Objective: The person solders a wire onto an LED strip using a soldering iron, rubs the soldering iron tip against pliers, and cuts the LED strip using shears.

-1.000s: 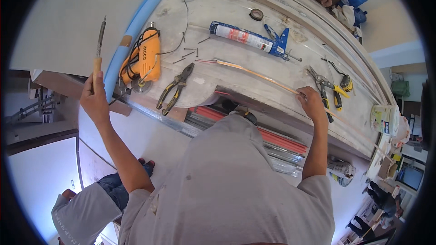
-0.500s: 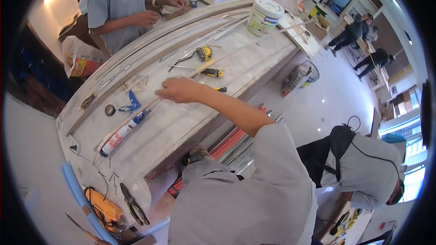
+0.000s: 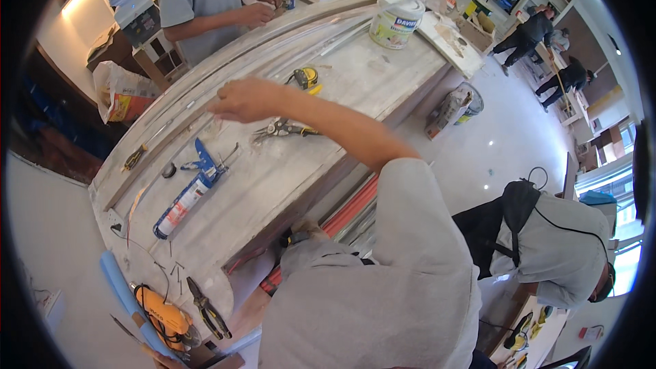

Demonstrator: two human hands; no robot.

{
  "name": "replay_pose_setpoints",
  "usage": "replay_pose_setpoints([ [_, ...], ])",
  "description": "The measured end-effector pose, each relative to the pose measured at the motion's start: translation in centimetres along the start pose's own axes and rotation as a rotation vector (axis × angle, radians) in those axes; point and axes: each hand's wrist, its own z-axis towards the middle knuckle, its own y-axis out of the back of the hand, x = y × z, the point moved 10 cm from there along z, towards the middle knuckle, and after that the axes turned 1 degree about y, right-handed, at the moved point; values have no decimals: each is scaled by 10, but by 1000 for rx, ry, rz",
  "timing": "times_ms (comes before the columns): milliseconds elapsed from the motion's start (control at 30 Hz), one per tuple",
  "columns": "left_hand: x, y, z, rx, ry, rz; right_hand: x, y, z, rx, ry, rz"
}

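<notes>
My right hand (image 3: pixel 247 100) reaches across the worktable, fingers closed on what appears to be the end of a thin, light strip (image 3: pixel 139 199), which bows down toward the table's near left. Between hand and strip the line is partly lost. Below it lies a blue caulking gun (image 3: pixel 190 199) with a cartridge, beside a small dark tape roll (image 3: pixel 169 170). Tin snips (image 3: pixel 279 128) and a yellow tape measure (image 3: pixel 305 78) sit around my forearm. At the bottom left edge, a sliver of my left hand (image 3: pixel 166 362) seems closed round a thin, dark-tipped stick (image 3: pixel 123 326); most is cut off.
Pliers (image 3: pixel 207 307), loose nails and an orange power tool (image 3: pixel 164 318) with a cord occupy the near left. A screwdriver (image 3: pixel 135 157) lies by a long wooden strip (image 3: pixel 156 142). Farther off stands a white bucket (image 3: pixel 395 24). A co-worker (image 3: pixel 205 0) works across the table; another bends at right.
My right hand has moved away and to the left, above the table. The strip has swung off the caulking gun into a bow. Tin snips now show below my forearm.
</notes>
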Motion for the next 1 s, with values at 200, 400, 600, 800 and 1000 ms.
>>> replay_pose_setpoints([
  [200,-29,15,-9,-54,-60,-30,-10,18,9,16,29,-40],
  [400,-31,7,-10,-4,-86,-100,-21,28,2,19,-24,-57],
  [600,51,-6,12,8,6,-2,-34,11,13,-9,19,-16],
  [800,39,-17,0,-30,-15,-128,-51,48,9,30,-149,-106],
  [1000,20,-11,-13,35,170,-360,-66,53,8,69,-130,-135],
])
